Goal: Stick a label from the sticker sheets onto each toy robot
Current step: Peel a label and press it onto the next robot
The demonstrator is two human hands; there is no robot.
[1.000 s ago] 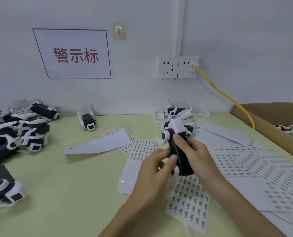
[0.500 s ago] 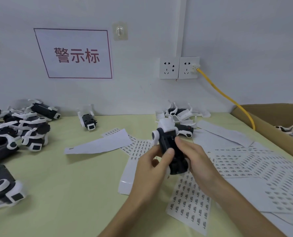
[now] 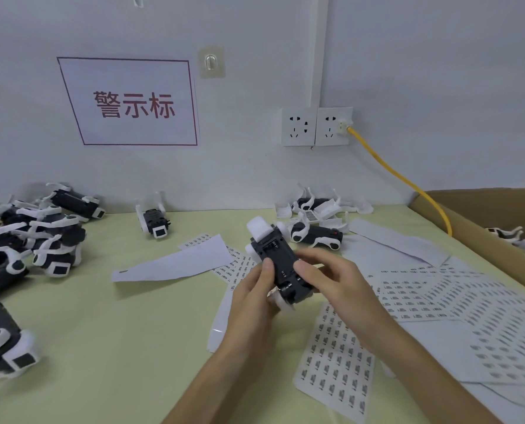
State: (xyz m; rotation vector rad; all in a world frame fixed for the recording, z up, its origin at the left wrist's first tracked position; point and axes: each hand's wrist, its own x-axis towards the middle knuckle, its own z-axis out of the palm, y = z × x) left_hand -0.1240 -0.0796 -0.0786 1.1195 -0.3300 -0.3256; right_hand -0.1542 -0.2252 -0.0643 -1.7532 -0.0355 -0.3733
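Observation:
A black and white toy robot (image 3: 278, 258) is held above the table centre, its dark underside facing me and its white head pointing away to the upper left. My left hand (image 3: 253, 296) grips it from the left with the thumb on its underside. My right hand (image 3: 325, 275) grips it from the right, fingers curled over its lower end. Below the hands lies a sticker sheet (image 3: 336, 365) with rows of small labels. More sticker sheets (image 3: 457, 298) are spread to the right.
Several toy robots are piled at the left (image 3: 45, 240), one stands alone near the wall (image 3: 154, 220), others lie behind my hands (image 3: 314, 232). A cardboard box (image 3: 469, 221) sits at the right. A yellow cable (image 3: 399, 175) runs from the wall socket. Blank backing paper (image 3: 175, 263) lies mid-table.
The toy robot has been turned and tilted leftward in both hands, its underside now facing up toward me, and it has shifted slightly left and lower.

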